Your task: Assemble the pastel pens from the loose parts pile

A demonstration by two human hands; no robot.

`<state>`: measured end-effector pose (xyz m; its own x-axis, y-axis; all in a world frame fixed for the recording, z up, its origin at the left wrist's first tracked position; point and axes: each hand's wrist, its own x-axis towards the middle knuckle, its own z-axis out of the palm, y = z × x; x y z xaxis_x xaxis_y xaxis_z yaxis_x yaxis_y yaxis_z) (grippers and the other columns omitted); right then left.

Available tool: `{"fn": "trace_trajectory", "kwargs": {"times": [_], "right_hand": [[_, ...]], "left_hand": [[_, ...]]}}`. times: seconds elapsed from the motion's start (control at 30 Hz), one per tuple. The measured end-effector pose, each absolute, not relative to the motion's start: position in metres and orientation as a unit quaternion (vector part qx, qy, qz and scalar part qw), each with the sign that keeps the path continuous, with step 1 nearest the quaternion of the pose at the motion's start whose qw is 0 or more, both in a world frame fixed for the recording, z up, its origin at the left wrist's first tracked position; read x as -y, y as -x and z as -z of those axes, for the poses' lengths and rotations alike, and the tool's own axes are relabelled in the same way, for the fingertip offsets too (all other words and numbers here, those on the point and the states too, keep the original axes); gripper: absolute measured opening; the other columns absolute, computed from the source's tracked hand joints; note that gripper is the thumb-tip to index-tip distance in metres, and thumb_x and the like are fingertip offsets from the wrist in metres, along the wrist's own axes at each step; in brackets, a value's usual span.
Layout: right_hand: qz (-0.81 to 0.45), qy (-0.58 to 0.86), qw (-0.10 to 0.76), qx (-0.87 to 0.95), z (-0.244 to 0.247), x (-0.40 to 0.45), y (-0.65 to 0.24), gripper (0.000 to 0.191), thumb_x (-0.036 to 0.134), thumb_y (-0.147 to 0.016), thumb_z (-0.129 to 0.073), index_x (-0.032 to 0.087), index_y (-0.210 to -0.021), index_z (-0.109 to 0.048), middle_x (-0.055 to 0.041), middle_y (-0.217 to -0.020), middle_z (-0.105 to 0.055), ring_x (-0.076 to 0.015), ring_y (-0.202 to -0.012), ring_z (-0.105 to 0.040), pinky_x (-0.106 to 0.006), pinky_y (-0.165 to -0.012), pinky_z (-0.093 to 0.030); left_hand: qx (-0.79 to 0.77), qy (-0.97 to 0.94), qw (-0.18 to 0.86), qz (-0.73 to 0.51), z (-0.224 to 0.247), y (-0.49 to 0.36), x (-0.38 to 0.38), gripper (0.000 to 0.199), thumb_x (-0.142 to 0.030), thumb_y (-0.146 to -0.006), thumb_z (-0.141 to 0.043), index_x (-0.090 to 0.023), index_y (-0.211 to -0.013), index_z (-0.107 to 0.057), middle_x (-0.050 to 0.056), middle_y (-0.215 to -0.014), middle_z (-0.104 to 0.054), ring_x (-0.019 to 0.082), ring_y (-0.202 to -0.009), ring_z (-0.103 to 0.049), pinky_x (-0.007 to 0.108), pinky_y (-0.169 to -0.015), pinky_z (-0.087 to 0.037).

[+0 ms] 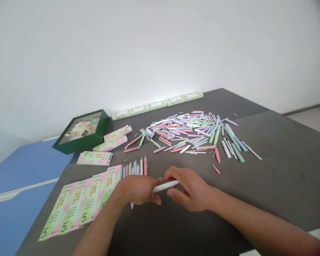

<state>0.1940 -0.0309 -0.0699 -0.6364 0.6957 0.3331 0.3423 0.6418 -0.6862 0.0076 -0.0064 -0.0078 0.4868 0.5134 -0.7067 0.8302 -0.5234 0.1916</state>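
We've got a white pen barrel held across betw. both hands; the right hand is pinching its right end, fingers half closed; the left hand is curled on its left end, and a lilac pen pokes out below that hand, can't tell if gripped; a short row of pastel pens lies just past the left hand, beside green-pink "5" cards at the table's left edge; a loose pile of pen parts sits mid-table; more cards and a green box are at the far-left corner; small boxes line the far edge.
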Motion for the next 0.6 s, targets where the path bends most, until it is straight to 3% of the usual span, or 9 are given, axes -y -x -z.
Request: {"fn": "trace_trajectory", "kwargs": {"times": [0.1, 0.2, 0.37, 0.43, 0.6], "right_hand": [[-0.292, 0.302, 0.301, 0.856, 0.0690, 0.0308, -0.1934, 0.009, 0.027, -0.084, -0.046, 0.018, -0.084, -0.047, 0.0018, -0.067, -0.048, -0.0112, -0.058, -0.042, -0.023, -0.056, -0.028], [-0.288, 0.286, 0.300, 0.863, 0.0702, 0.0294, -0.1929, 0.021, 0.031, -0.087, -0.043, 0.017, -0.072, -0.047, 0.0005, -0.067, -0.047, -0.0110, -0.059, -0.042, -0.023, -0.057, -0.029], [-0.317, 0.295, 0.301, 0.850, 0.0696, 0.0298, -0.1940, 0.010, 0.027, -0.083, -0.048, 0.017, -0.087, -0.047, 0.0026, -0.065, -0.048, -0.0109, -0.056, -0.042, -0.023, -0.055, -0.029], [-0.317, 0.291, 0.303, 0.851, 0.0694, 0.0298, -0.1938, 0.007, 0.024, -0.084, -0.045, 0.018, -0.082, -0.047, 0.0026, -0.064, -0.047, -0.0105, -0.055, -0.041, -0.023, -0.054, -0.029], [-0.328, 0.274, 0.307, 0.850, 0.0744, 0.0274, -0.1923, 0.026, 0.032, -0.089, -0.040, 0.016, -0.069, -0.048, 0.0013, -0.063, -0.046, -0.0099, -0.056, -0.042, -0.022, -0.054, -0.029]], "left_hand": [[-0.409, -0.823, 0.253, 0.302, 0.0061, -0.0090, 0.0070, 0.046, -0.044, -0.076, -0.056, -0.026, -0.118, -0.050, 0.002, -0.085, -0.069, 0.023, -0.074, -0.062, 0.025, -0.054, -0.041], [-0.410, -0.826, 0.237, 0.307, 0.0054, -0.0098, 0.0076, 0.049, -0.045, -0.076, -0.056, -0.025, -0.120, -0.048, 0.003, -0.085, -0.068, 0.024, -0.073, -0.062, 0.026, -0.054, -0.041], [-0.411, -0.822, 0.255, 0.300, 0.0066, -0.0097, 0.0076, 0.045, -0.044, -0.075, -0.056, -0.026, -0.116, -0.051, 0.002, -0.081, -0.068, 0.022, -0.069, -0.062, 0.025, -0.052, -0.041], [-0.411, -0.825, 0.245, 0.302, 0.0074, -0.0095, 0.0076, 0.045, -0.044, -0.075, -0.057, -0.025, -0.116, -0.051, 0.002, -0.080, -0.068, 0.022, -0.068, -0.062, 0.025, -0.050, -0.040], [-0.405, -0.830, 0.233, 0.304, 0.0078, -0.0090, 0.0078, 0.047, -0.045, -0.076, -0.056, -0.024, -0.118, -0.050, 0.003, -0.081, -0.068, 0.023, -0.069, -0.062, 0.025, -0.050, -0.039]]}}
